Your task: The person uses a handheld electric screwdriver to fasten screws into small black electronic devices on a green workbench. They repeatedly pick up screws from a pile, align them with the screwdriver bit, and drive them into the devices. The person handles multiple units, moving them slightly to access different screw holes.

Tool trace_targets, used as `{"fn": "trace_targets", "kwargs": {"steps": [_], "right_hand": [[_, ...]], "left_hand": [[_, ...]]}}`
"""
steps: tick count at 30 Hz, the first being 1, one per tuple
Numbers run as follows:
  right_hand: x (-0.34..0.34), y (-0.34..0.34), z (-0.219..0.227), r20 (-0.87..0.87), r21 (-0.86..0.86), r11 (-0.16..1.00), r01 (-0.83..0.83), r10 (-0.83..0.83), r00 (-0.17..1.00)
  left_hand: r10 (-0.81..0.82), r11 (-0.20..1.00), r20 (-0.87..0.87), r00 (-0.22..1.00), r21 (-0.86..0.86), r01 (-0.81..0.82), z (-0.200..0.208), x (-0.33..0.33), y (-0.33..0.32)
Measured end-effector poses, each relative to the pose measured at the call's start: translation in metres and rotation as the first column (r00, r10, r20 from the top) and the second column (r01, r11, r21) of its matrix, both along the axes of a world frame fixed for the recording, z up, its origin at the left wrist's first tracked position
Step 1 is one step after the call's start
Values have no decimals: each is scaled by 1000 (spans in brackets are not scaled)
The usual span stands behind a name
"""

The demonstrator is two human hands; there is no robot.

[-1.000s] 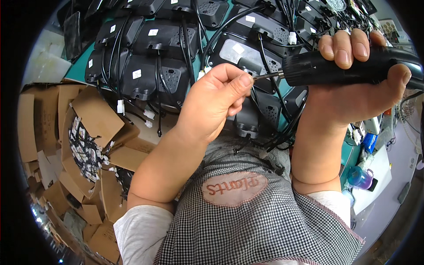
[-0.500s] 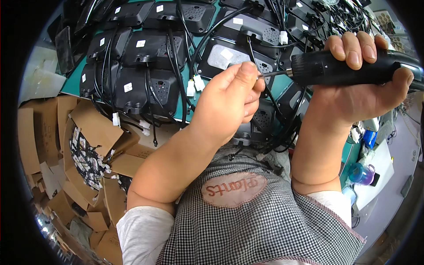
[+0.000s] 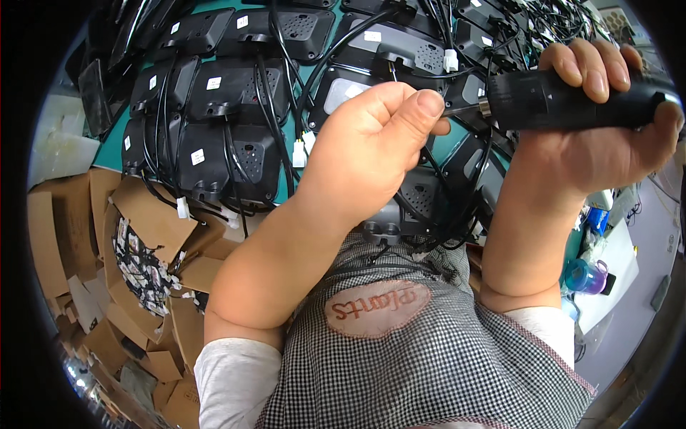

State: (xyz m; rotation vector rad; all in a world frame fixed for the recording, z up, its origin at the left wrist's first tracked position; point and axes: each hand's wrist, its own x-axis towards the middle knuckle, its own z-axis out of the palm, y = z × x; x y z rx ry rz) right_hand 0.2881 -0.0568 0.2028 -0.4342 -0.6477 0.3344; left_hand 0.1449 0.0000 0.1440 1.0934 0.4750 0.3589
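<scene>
My right hand (image 3: pixel 600 154) is wrapped round a black electric screwdriver (image 3: pixel 557 101) held level, its bit (image 3: pixel 463 111) pointing left. At the bit's tip, my left hand (image 3: pixel 371 146) is closed, thumb pressed against the curled fingers. Whatever small thing is pinched there is hidden behind the thumb. Both hands hover over rows of black plastic housings with cables. One housing with a silver-grey plate (image 3: pixel 343 94) lies partly covered by my left hand, and another housing (image 3: pixel 232 161) lies to its left.
The housings rest on a green table mat (image 3: pixel 287 187). Black cables with white connectors (image 3: pixel 300 152) trail among them. Open cardboard boxes (image 3: pixel 153 214) stand at the left, one holding many small wired parts (image 3: pixel 139 268). At the right are a blue-purple cup (image 3: pixel 584 276) and a white board (image 3: pixel 607 286).
Both hands have moved slightly right and up together, with the bit still at the left fingertips. The whole view has shifted a little.
</scene>
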Motion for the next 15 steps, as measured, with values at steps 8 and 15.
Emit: {"fn": "trace_targets", "kwargs": {"steps": [8, 15], "right_hand": [[59, 16, 13, 210, -292, 912, 287, -232, 950], [72, 26, -2, 170, -297, 919, 259, -216, 961]], "left_hand": [[149, 495, -217, 965, 861, 117, 9, 38, 40], [151, -46, -583, 798, 802, 595, 2, 98, 63]]}}
